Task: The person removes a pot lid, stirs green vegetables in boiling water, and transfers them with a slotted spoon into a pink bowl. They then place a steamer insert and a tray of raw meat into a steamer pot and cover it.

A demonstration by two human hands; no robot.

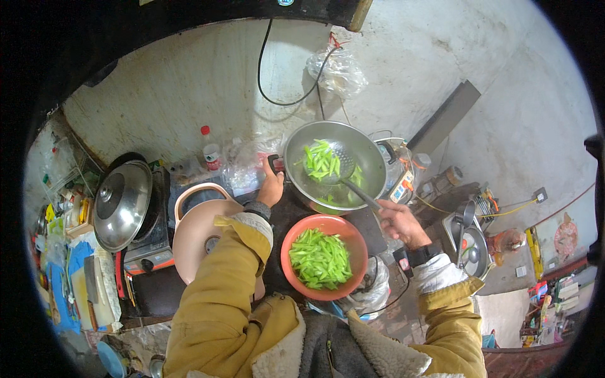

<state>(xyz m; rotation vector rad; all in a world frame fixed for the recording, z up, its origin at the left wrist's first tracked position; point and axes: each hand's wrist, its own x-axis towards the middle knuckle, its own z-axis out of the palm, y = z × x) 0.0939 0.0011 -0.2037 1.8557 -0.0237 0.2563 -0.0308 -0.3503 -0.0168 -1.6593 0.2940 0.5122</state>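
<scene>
My left hand is at the black side handle of a steel wok, its fingers around that handle. My right hand grips the dark handle of a perforated skimmer. The skimmer's bowl lies inside the wok and carries cut green vegetable pieces. More green pieces sit in the liquid in the wok, around the skimmer. Just below the wok, nearer my body, an orange-red plastic bowl holds a heap of the same cut green pieces.
A beige pan is under my left forearm. Left of it, a domed steel lid leans on a stove, with a cleaver on a board further left. A power strip and cables lie right of the wok; a red-capped bottle stands by the wall.
</scene>
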